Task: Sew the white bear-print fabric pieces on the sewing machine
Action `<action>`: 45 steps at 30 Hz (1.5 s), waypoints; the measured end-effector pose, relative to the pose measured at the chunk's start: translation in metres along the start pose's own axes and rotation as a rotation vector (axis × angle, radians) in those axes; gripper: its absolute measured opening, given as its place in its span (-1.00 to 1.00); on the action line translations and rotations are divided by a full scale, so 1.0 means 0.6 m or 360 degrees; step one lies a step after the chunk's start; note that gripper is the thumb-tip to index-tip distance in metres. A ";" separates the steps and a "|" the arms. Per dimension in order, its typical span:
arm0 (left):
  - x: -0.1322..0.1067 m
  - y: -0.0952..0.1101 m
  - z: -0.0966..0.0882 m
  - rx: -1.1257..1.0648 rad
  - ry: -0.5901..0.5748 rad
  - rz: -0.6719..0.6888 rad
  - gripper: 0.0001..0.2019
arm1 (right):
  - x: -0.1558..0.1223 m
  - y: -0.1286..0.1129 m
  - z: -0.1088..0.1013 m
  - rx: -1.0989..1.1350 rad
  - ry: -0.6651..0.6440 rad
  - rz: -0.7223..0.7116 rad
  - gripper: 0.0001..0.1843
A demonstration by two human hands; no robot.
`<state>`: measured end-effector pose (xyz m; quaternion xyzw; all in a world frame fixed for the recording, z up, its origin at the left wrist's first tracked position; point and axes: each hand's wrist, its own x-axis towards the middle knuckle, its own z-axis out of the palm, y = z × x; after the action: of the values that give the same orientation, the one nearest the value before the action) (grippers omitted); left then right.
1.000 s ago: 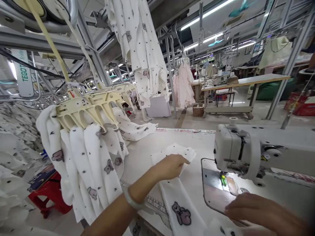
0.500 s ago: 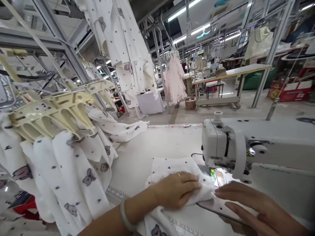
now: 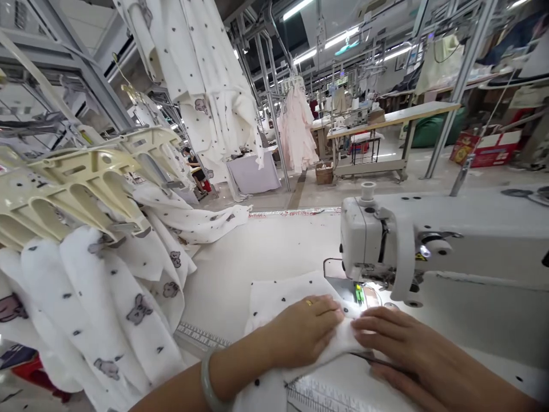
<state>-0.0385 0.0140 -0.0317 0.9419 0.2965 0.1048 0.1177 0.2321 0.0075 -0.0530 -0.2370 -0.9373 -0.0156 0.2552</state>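
Over at the white sewing machine (image 3: 364, 237), the dotted white cloth (image 3: 281, 297) has come right up to the needle area; a second ago it was held well to the left of it, its bear print trailing over the ruler strip (image 3: 203, 333). It lies flat on the white table (image 3: 240, 252) now, its right edge next to the lit metal plate and just in front of the small green piece (image 3: 359, 293). I can't make out whether any of it sits beneath the presser foot.

The left hand (image 3: 306, 332), ring on a finger and bangle (image 3: 206, 380) at the wrist, has followed the cloth across and rests palm down on it, fingers close together; whether they pinch a fold I cannot tell. The right hand (image 3: 403, 343) was lying apart by the plate a second ago; its fingertips are on the cloth's right end now, fingers stretched out side by side, thumb spread away below. The two sets of fingertips nearly meet.

To the left, the cream clamp hanger (image 3: 86, 177) carries its row of bear-print pieces (image 3: 115, 286) as before, only nearer the edge of view, since the wearer's head has turned rightward.
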 end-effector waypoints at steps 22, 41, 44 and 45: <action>0.092 -0.086 0.003 -0.0140 -0.0045 0.0518 -0.68 | -0.006 0.011 -0.003 -0.0009 0.0087 0.0029 -0.71; 0.071 -0.016 0.012 0.0044 0.0029 0.0045 -0.66 | -0.022 0.028 -0.006 -0.0162 0.0031 0.0028 -0.52; 0.073 -0.047 0.022 0.0035 0.0090 0.0195 -0.63 | -0.018 0.032 -0.012 -0.0119 0.0069 0.0078 -0.61; 0.076 -0.057 0.021 0.0032 0.0089 0.0257 -0.63 | -0.016 0.034 -0.014 -0.0094 0.0072 0.0099 -0.66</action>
<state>-0.0171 0.0658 -0.0478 0.9607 0.2238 0.1371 0.0910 0.2525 0.0201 -0.0525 -0.2730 -0.9225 -0.0407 0.2698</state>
